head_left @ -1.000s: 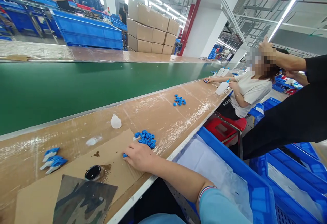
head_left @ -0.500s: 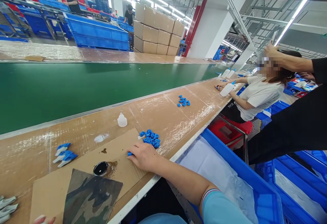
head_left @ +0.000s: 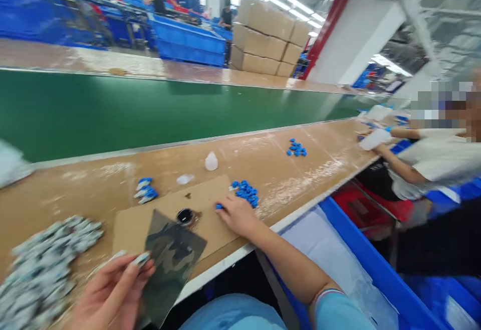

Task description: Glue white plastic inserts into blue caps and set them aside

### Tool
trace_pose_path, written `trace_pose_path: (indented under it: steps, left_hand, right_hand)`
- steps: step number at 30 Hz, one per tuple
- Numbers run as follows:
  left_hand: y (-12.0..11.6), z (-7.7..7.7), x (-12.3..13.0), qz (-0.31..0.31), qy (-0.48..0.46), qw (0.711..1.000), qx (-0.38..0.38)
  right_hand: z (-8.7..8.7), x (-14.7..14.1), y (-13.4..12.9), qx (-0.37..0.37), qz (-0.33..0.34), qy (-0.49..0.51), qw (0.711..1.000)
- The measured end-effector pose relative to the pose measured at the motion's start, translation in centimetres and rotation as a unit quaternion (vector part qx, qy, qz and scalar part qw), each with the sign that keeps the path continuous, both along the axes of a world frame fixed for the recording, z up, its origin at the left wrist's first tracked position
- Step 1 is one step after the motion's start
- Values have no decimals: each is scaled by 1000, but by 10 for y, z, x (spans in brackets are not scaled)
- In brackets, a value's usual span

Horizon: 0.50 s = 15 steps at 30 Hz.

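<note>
My right hand [head_left: 237,215] rests on the cardboard sheet [head_left: 205,194], its fingertips closed on a blue plastic cap [head_left: 218,206]. Just beyond it lies a pile of blue caps [head_left: 245,193]. My left hand [head_left: 110,290], low at the left, pinches a slim white plastic piece [head_left: 141,258]. Beside that hand is a blurred heap of whitish parts [head_left: 45,270]. A camouflage-patterned mat [head_left: 173,255] overlaps the sheet, with a round black lid [head_left: 184,215] near its top corner. Several blue-and-white parts [head_left: 146,190] lie beyond the sheet.
A wooden workbench [head_left: 300,179] runs along a green conveyor belt [head_left: 112,112], holding a white bottle [head_left: 211,161] and more blue caps [head_left: 296,147]. A seated co-worker [head_left: 439,157] handles a white bottle at the right. A blue crate [head_left: 376,265] stands below the bench edge.
The view has swung left and shifted. My left hand has come up at lower left with the white piece, and the whitish heap now shows. My right hand stays at the cap.
</note>
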<state>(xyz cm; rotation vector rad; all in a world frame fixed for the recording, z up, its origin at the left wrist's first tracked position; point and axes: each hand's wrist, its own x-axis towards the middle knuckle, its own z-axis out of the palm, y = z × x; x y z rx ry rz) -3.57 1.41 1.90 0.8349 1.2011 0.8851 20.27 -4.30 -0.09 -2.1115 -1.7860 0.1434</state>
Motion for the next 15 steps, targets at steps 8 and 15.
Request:
trace_pose_path:
  steps: [8, 15]
  left_hand:
    - [-11, 1, 18, 26, -180, 981, -69]
    - [-13, -10, 18, -17, -230, 970, -79]
  right_hand:
    - [-10, 12, -6, 119, -44, 332, 935]
    - [1, -6, -3, 109, 49, 403, 908]
